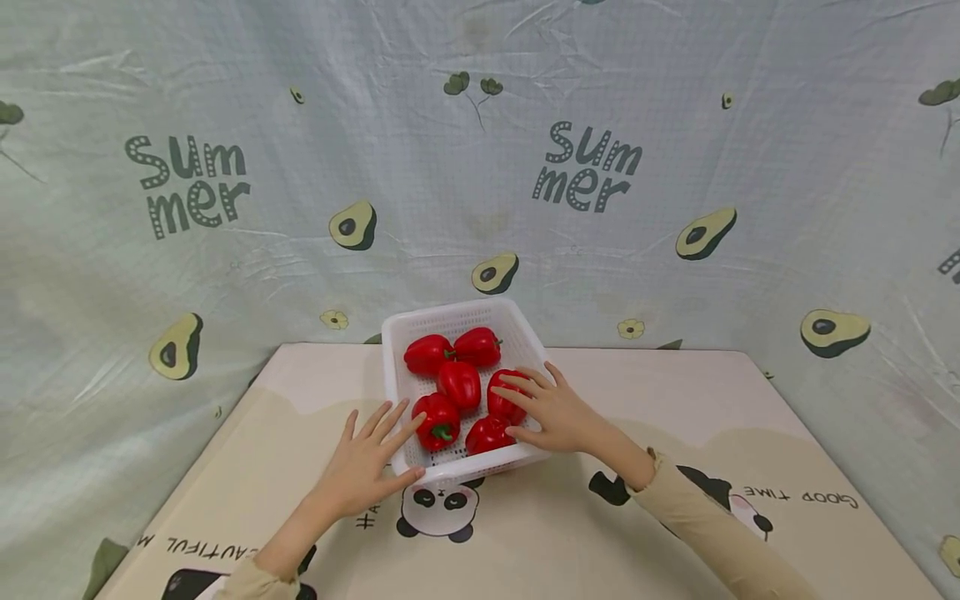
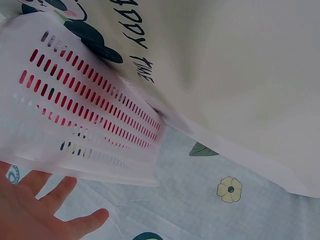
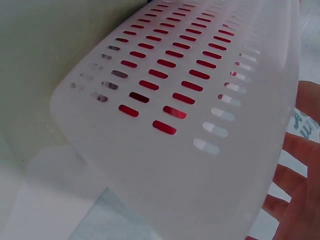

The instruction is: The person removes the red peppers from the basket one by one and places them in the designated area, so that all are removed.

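Note:
Several red bell peppers [image 1: 459,385] lie in a white perforated plastic basket [image 1: 393,358] on the table. My left hand [image 1: 363,467] is spread at the basket's front left corner, its fingertips over the rim beside the pepper with a green stem [image 1: 437,423]. Over the right rim reaches my right hand [image 1: 558,412], fingers apart and in front of the right-hand pepper [image 1: 501,392]; contact cannot be made out. In the left wrist view the slotted wall [image 2: 85,100] stands beside the spread fingers. The right wrist view shows the opposite wall [image 3: 150,165], with red through its slots.
A pale table cover [image 1: 525,542] with panda prints and lettering lies under the basket. Behind the table hangs a light curtain [image 1: 450,183] printed with avocados and the word "summer". The basket's far end is near the table's back edge.

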### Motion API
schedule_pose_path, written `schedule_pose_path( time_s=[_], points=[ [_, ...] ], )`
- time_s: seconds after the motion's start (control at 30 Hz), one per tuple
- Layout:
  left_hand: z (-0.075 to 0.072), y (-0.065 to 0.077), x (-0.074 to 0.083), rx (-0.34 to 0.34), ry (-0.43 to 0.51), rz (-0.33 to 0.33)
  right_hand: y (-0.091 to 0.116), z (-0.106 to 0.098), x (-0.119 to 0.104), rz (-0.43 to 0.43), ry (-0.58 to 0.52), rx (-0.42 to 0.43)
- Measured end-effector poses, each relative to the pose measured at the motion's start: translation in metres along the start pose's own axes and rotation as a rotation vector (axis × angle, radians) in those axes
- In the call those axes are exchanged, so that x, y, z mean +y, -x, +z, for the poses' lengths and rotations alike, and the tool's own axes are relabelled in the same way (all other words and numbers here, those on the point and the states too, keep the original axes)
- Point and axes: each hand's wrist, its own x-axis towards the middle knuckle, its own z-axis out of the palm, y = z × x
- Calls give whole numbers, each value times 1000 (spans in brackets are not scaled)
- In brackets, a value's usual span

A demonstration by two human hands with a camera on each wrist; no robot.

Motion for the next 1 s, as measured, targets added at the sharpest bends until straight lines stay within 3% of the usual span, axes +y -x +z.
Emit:
schedule_pose_path(
  time_s=[0.17, 0.3, 0.47, 0.87, 1.0],
  points=[
    [2, -3, -3, 23, -37, 38, -10, 2, -1, -51, 11, -4],
    [3, -4, -3, 2, -35, 38, -18, 7, -3, -87, 36, -18],
    [5, -4, -2, -22, -29, 37, -24, 11, -7, -102, 24, -74],
    [5, -3, -4, 30, -23, 55, -39, 17, -12, -161, 67, -188],
    [4, -3, -3, -1, -9, 40, -43, 22, -12, -178, 88, -216]
  ],
)
